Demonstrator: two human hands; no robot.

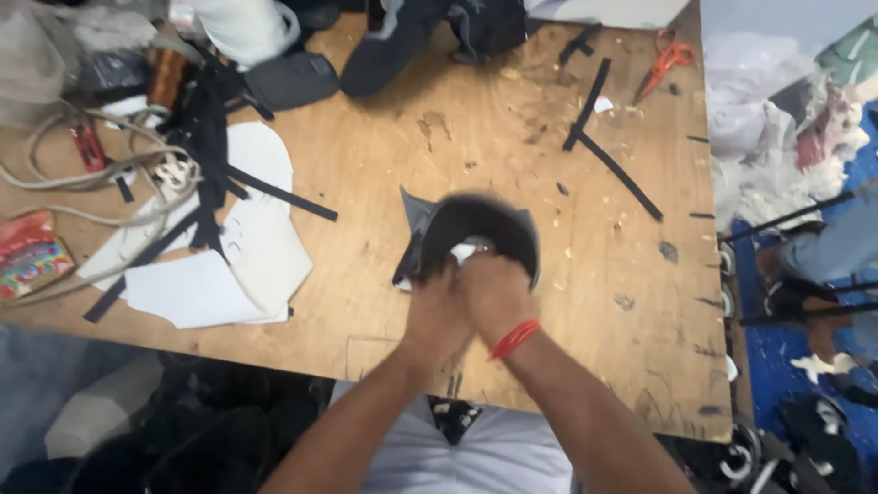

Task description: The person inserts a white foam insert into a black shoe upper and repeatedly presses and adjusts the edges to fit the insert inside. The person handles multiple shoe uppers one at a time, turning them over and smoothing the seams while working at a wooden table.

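Note:
A curved black piece of material [476, 229], shaped like a shoe upper, rests on the wooden table [384, 165] near its front edge. Both my hands grip its near side, close together. My left hand [437, 306] holds the left part. My right hand [494, 293], with a red band at the wrist, holds the middle, where something white [465, 250] shows between the fingers. The piece is blurred by motion.
White paper patterns [247, 238] and black strips [215, 165] lie at the left, with cord [55, 174] and a colourful packet [32, 256]. Orange scissors [666, 59] and black strips [617, 169] lie at the back right. Dark fabric [402, 37] sits at the back. Another person's leg [832, 247] is at the right.

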